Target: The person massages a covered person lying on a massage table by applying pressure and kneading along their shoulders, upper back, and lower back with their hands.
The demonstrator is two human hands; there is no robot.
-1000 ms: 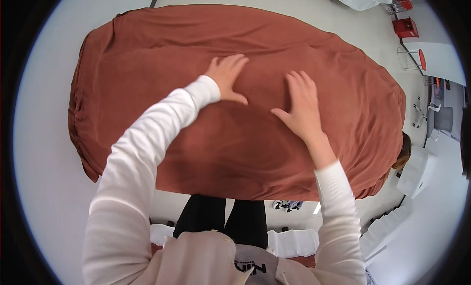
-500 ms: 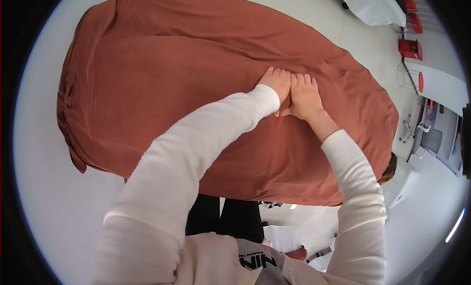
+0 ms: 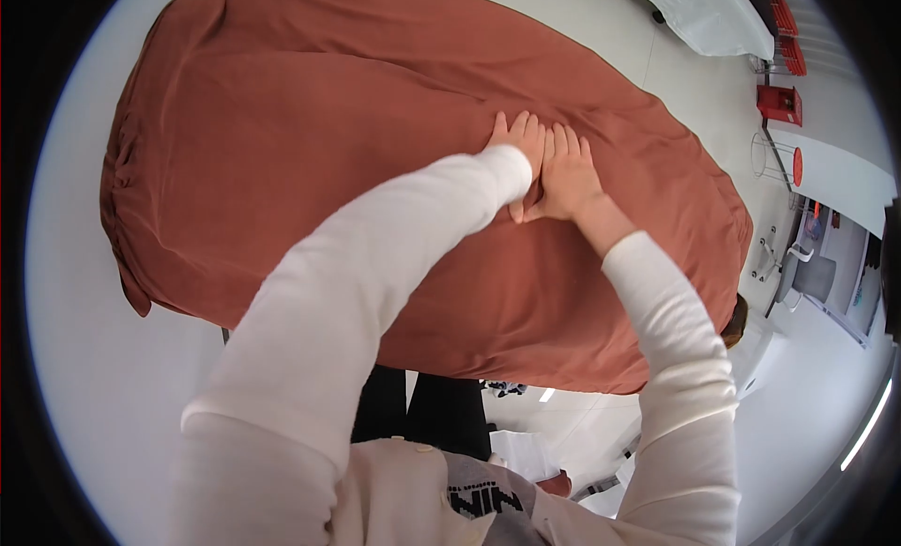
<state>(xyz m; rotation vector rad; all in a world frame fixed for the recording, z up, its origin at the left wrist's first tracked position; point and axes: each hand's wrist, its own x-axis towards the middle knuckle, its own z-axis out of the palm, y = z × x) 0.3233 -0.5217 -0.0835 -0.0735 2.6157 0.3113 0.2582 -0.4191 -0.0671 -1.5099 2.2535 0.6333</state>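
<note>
A rust-brown sheet [image 3: 310, 161] covers a long, raised form in front of me and hangs in folds over its sides. My left hand [image 3: 526, 144] lies on it with fingers stretched out, partly hidden by its white cuff. Right beside it, my right hand [image 3: 569, 182] rests flat, fingers pointing away from me and thumb reaching toward the left hand. The hands touch side by side, palms down on the cloth. Small wrinkles spread around them. Neither hand grips anything visible. What lies beneath the sheet is hidden.
Something like brown hair [image 3: 737, 322] shows past the sheet's right end. Beyond are a white-covered table [image 3: 709, 15], a red box [image 3: 780, 105], a red-topped stool [image 3: 798, 167] and a grey chair [image 3: 815, 277]. A white object [image 3: 522, 454] stands low behind my legs.
The view has shifted a little, so the sheet and room sit slightly further left. Both hands appear a little higher and further left, still pressed on the sheet, with fingers slightly more spread.
</note>
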